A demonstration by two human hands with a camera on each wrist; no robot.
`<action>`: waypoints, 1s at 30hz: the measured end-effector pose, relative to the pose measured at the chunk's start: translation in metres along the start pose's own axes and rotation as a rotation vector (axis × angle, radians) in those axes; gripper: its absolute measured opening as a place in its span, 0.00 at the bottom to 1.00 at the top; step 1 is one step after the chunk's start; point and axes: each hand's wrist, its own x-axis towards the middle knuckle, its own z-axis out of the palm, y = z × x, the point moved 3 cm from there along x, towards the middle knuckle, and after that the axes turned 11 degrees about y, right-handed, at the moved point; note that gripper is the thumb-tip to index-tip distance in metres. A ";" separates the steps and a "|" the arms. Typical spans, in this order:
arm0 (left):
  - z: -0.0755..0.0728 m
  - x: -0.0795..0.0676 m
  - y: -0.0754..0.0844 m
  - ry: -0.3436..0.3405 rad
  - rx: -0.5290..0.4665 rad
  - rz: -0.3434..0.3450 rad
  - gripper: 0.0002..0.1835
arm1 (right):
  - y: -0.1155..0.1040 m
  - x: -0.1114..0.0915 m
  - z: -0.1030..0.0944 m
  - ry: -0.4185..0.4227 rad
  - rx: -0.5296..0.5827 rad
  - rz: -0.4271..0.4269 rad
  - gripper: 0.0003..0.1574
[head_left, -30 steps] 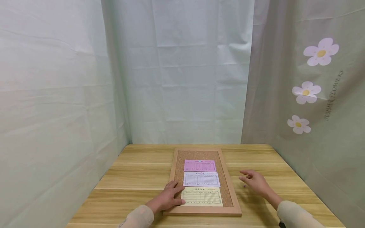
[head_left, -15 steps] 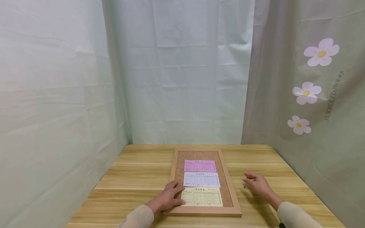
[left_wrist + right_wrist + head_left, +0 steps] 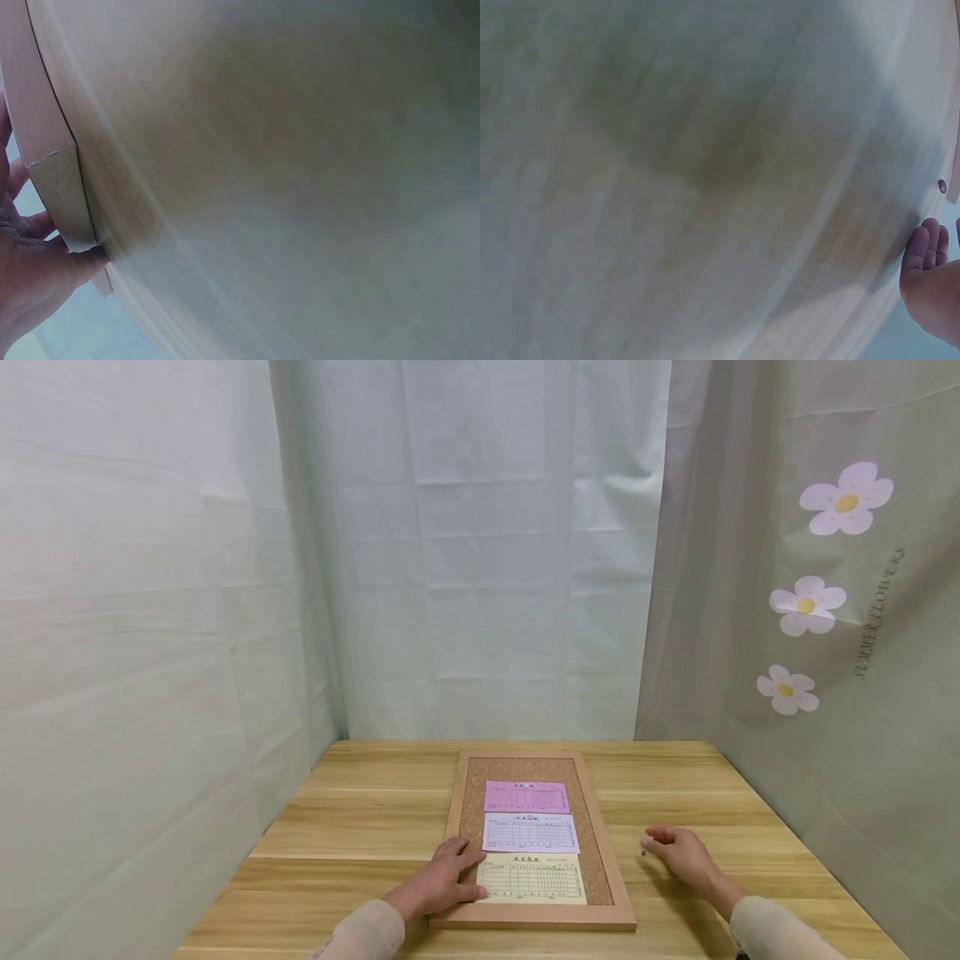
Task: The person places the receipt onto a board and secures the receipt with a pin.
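A framed corkboard (image 3: 517,768) lies flat on the table, with a pink slip (image 3: 527,797), a white slip (image 3: 530,833) and a yellow slip (image 3: 531,878) in a column. Small round spots, perhaps pin heads, show at the tops of the pink and white slips. My left hand (image 3: 444,881) rests across the board's lower left frame, fingers spread, its fingertips touching the yellow slip's left edge. To the right of the board, my right hand (image 3: 684,856) hovers low with loosely bent fingers. A tiny purple object (image 3: 643,852), dark and round in the right wrist view, lies beside its fingertips, apparently apart from them.
The wood-grain table (image 3: 360,827) extends on both sides of the board. Pale curtains (image 3: 487,568) hang behind and to the left, and a flowered curtain (image 3: 862,735) stands along the right side.
My right hand has shifted slightly right and down toward the tiny purple object, and its fingers have drawn closer together. The left hand, board and slips stay put.
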 end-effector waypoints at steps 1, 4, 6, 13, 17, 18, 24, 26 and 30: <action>0.000 0.000 0.000 -0.001 -0.001 0.000 0.34 | 0.001 0.000 0.001 0.000 -0.003 0.001 0.23; 0.000 0.000 0.000 -0.001 -0.002 0.003 0.34 | 0.003 -0.002 0.002 0.005 -0.017 0.002 0.23; 0.000 -0.001 0.000 0.000 -0.003 0.005 0.34 | 0.003 -0.004 0.003 0.009 -0.022 -0.002 0.23; -0.001 -0.001 0.001 0.008 -0.004 0.014 0.33 | 0.005 -0.005 0.007 0.027 -0.038 -0.017 0.18; -0.001 -0.001 0.002 0.014 -0.008 0.022 0.34 | 0.006 -0.006 0.009 0.047 -0.045 -0.007 0.16; -0.001 -0.001 0.002 0.015 -0.011 0.022 0.34 | 0.007 -0.006 0.009 0.050 -0.048 -0.005 0.15; 0.000 0.000 0.000 0.009 -0.020 -0.001 0.34 | 0.006 -0.005 0.009 0.052 -0.100 -0.023 0.13; 0.000 0.000 -0.001 0.007 -0.019 -0.007 0.34 | 0.005 -0.004 0.010 0.050 -0.118 -0.033 0.11; 0.000 0.000 0.000 0.006 -0.021 -0.008 0.34 | 0.004 -0.004 0.011 0.048 -0.144 -0.038 0.10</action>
